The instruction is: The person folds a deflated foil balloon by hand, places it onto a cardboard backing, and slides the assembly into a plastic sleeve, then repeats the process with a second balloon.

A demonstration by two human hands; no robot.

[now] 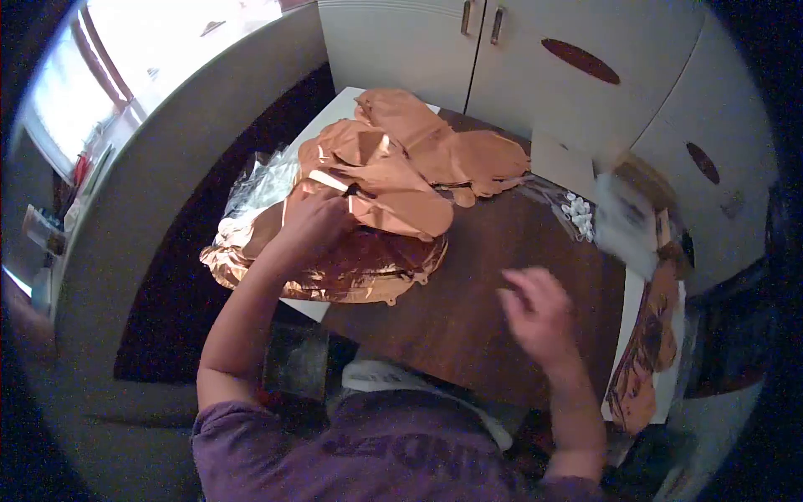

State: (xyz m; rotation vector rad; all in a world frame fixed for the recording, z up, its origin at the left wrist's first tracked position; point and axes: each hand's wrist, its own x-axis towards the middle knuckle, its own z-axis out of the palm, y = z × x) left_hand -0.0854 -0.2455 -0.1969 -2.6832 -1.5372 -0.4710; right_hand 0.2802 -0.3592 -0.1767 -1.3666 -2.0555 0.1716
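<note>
Flat copper-coloured foil balloons (381, 197) lie piled on the table's left side, one glossy side showing near the front. My left hand (322, 216) rests on this pile with its fingers curled at a balloon's edge. Beside those fingertips are a pale strip and a small dark spot that I cannot identify. Over the brown tabletop, my right hand (539, 314) is raised, slightly blurred, fingers apart and holding nothing. A whitish, see-through sheet or bag (626, 224), smeared by motion, is beyond it at the right edge.
More flat orange balloons (493, 159) lie at the back of the brown table (477, 335). Small white pieces (579, 216) sit at its back right. Another orange balloon (640, 385) lies at the right. Clear plastic (261, 188) is at the left; white cabinets (585, 75) stand behind.
</note>
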